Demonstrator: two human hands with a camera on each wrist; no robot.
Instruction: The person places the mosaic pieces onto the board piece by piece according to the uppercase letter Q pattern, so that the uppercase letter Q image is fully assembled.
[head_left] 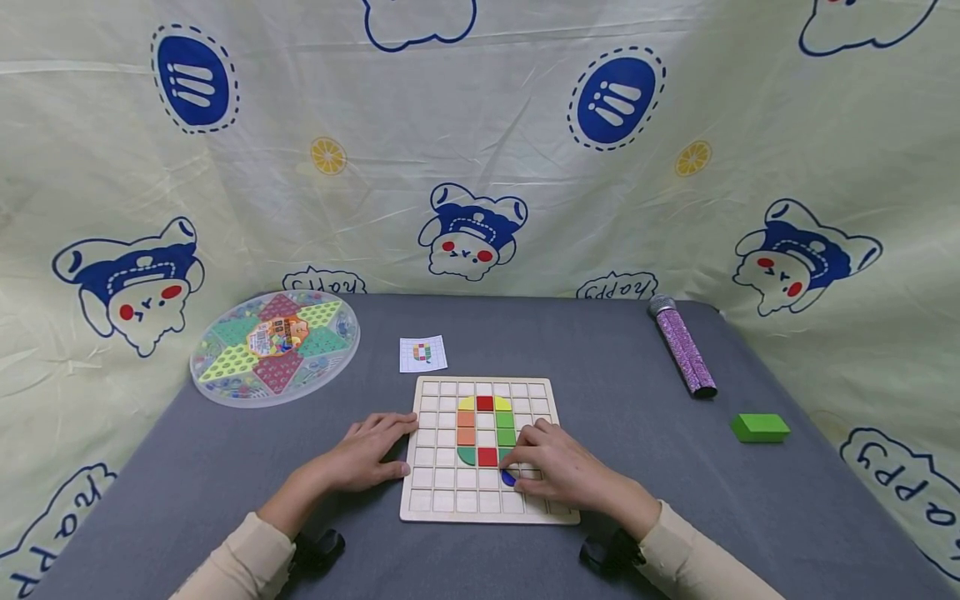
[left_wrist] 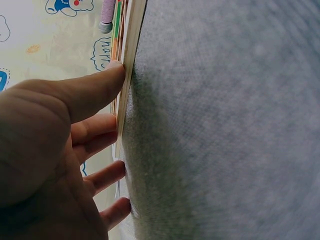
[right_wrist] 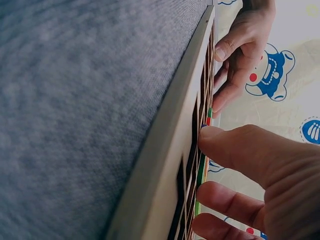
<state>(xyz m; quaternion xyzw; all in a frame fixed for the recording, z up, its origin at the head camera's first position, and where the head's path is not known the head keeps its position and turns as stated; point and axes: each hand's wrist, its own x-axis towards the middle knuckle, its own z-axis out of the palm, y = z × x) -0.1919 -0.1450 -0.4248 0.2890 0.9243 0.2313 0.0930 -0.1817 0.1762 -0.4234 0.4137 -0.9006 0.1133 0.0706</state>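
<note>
A wooden grid board lies on the table in the head view, with red, orange, green and yellow pieces in a ring on it. My right hand is over its right half, thumb and index fingertip at a small blue piece just below the lower right corner of the ring. The right wrist view shows the thumb low on the board's surface, other fingers near the green pieces. Fingers and thumb spread, my left hand touches the board's left edge, as the left wrist view also shows at the thumb.
Beyond the board lies a small pattern card. A round star-patterned game board is at the back left. On the right are a purple glittery microphone and a green block. A printed cloth hangs behind the grey table.
</note>
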